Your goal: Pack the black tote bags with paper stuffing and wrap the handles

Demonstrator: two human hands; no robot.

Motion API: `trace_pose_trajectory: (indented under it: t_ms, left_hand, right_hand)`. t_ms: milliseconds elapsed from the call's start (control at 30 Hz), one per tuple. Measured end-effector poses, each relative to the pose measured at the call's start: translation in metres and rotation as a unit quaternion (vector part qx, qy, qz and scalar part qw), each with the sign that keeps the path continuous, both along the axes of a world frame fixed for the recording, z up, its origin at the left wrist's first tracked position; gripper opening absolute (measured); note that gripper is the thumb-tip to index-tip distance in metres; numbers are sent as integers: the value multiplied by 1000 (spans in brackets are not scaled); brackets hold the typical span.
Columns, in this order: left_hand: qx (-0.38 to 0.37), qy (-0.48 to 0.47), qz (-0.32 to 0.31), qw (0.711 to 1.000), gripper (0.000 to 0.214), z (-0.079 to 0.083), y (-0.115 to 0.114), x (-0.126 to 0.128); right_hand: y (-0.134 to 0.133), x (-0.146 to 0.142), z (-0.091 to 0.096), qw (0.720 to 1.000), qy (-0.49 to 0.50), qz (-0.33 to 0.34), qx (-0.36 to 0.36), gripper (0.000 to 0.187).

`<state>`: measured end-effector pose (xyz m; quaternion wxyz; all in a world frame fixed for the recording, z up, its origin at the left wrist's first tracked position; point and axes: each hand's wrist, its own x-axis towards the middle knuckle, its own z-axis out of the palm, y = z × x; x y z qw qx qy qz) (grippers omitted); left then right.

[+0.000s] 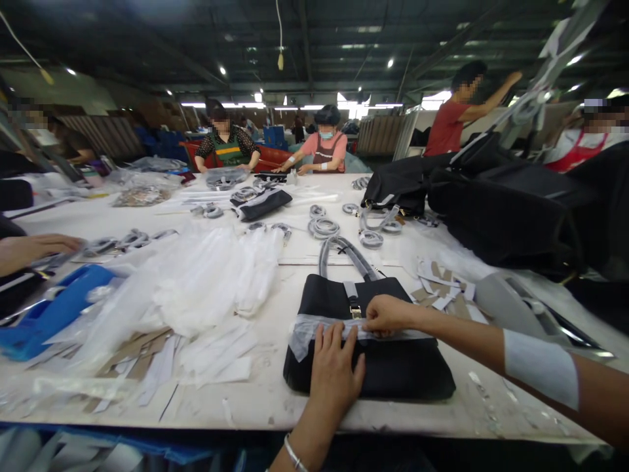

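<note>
A black handbag (383,370) lies flat in front of me, its wrapped handle (350,248) looping away over the table. Across its front runs a strip of thin white tissue paper (303,337), just below a gold buckle (355,313) on a wrapped strap. My left hand (337,367) rests on the bag with fingers spread, the fingertips on the paper. My right hand (390,316) is closed, its fingers curled and pinched at the paper beside the buckle. A white patch (540,370) is around my right forearm.
Left are clear plastic bags (196,275), card strips (137,351) and a blue holder (59,314) near a co-worker's hand (42,249). Wrapped coiled straps (324,227) and another black bag (263,203) lie beyond. Black bags (496,203) pile up right, near card scraps (442,286). Co-workers stand opposite.
</note>
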<state>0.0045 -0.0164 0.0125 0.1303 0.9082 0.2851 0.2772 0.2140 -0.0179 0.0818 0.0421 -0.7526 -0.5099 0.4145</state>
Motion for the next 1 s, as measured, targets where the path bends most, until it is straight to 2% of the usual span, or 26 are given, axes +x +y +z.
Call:
trace_pose_trajectory:
  t_ms: [133, 333, 567, 667, 767, 867, 933, 1000]
  left_hand:
    - [10, 3, -1, 1000, 47, -1, 0, 0]
    - [25, 2, -1, 1000, 46, -1, 1, -1]
    - [26, 8, -3, 1000, 46, -1, 0, -1]
    - [36, 8, -4, 999, 46, -2, 1, -1]
    - [42, 5, -2, 999, 47, -3, 1, 0]
    - [42, 1, -3, 999, 46, -1, 1, 0]
    - [46, 5, -4, 999, 46, 1, 0, 0]
    - [55, 15, -4, 998, 46, 2, 0, 0]
  right_hand:
    - [0, 1, 13, 998, 32, -14, -55, 30]
    - [-9, 13, 20, 997, 18, -43, -66, 42]
    - [-27, 19, 10, 996, -74, -31, -44, 52]
    - [-38, 28, 14, 990, -138, -23, -31, 55]
    - [-52, 43, 29, 978, -208, -27, -10, 53]
    - [-63, 53, 41, 961, -270, -47, 32, 37]
    - [-66, 48, 38, 961, -256, -38, 99, 28]
    - [-69, 36, 27, 965, -192, -3, 178, 26]
